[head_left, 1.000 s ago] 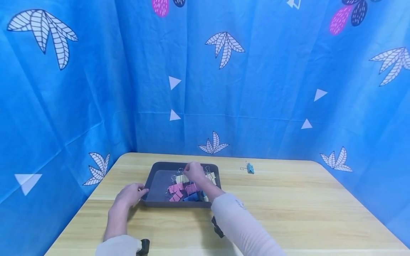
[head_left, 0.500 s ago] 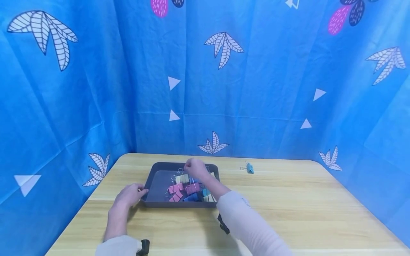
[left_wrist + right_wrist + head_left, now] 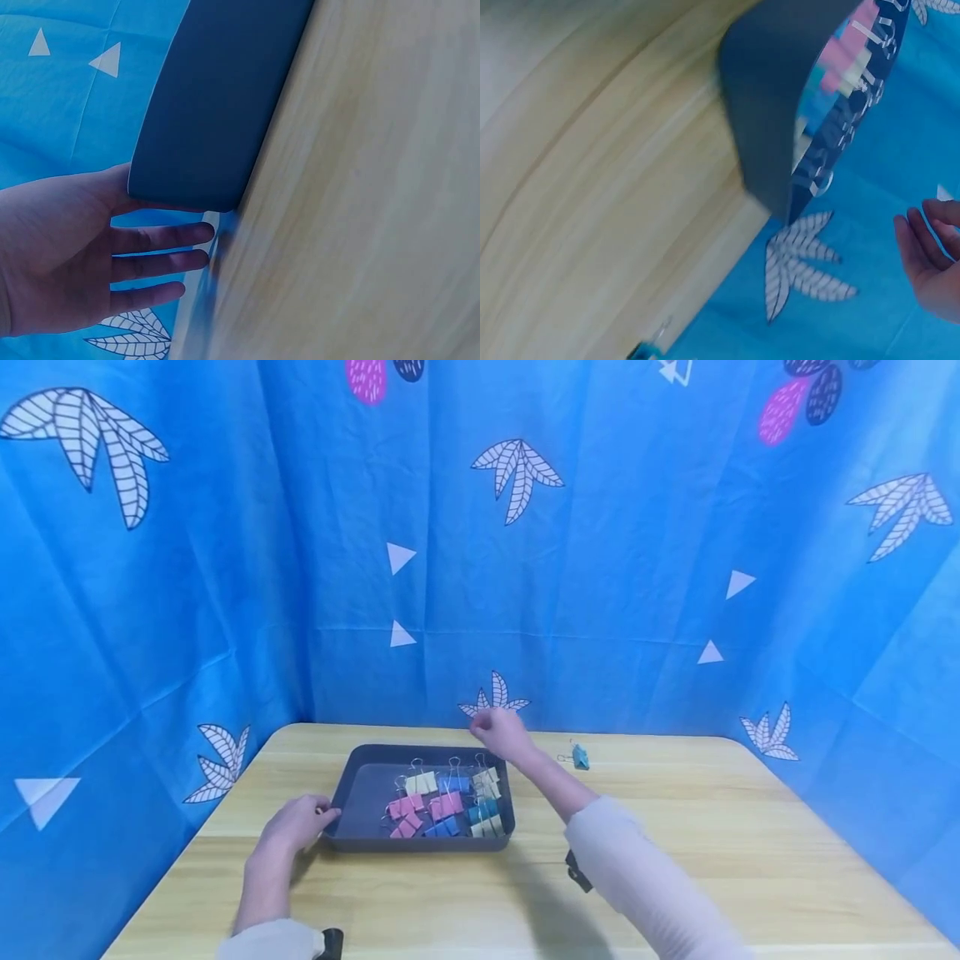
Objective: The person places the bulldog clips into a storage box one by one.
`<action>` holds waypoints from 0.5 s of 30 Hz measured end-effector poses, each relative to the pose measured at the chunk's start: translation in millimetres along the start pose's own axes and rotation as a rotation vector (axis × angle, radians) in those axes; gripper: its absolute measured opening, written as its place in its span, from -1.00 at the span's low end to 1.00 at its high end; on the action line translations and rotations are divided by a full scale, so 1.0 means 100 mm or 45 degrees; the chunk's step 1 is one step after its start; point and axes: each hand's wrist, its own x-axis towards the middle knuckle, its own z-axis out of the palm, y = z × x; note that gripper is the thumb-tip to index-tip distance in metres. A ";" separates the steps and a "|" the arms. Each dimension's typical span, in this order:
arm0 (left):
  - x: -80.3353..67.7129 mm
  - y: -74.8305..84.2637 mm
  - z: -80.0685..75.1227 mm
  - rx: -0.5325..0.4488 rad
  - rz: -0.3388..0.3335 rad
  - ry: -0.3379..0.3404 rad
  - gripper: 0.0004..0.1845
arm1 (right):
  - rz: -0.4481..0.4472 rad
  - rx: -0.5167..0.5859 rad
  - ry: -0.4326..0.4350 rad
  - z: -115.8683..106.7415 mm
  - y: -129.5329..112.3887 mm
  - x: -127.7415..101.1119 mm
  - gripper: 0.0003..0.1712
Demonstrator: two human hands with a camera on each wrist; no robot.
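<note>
A dark grey tray lies on the table, with several binder clips in pink, blue, teal and pale yellow gathered in its right half. At the tray's left side my left hand grips the edge near the front corner between thumb and index finger. Its other fingers extend straight beside the wall. Above the tray's back right corner hovers my right hand, fingers loosely bent and nothing seen between them. A teal binder clip sits on the table to the right of that hand.
The wooden table reaches well to the right of the tray. A blue patterned curtain hangs behind the table and along both sides.
My right hand has lifted from over the clips and moved right and back, uncovering a blue clip and a pale clip in the tray. My left hand stays at the tray.
</note>
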 end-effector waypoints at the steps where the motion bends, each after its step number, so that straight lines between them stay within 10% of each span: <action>1: 0.00 0.00 -0.01 0.006 0.002 -0.003 -0.57 | 0.003 -0.003 0.008 -0.04 0.05 -0.02 -0.90; 15: 0.02 -0.05 0.01 0.074 0.057 -0.012 -0.56 | 0.124 -0.070 0.145 -0.47 0.84 -0.24 -0.92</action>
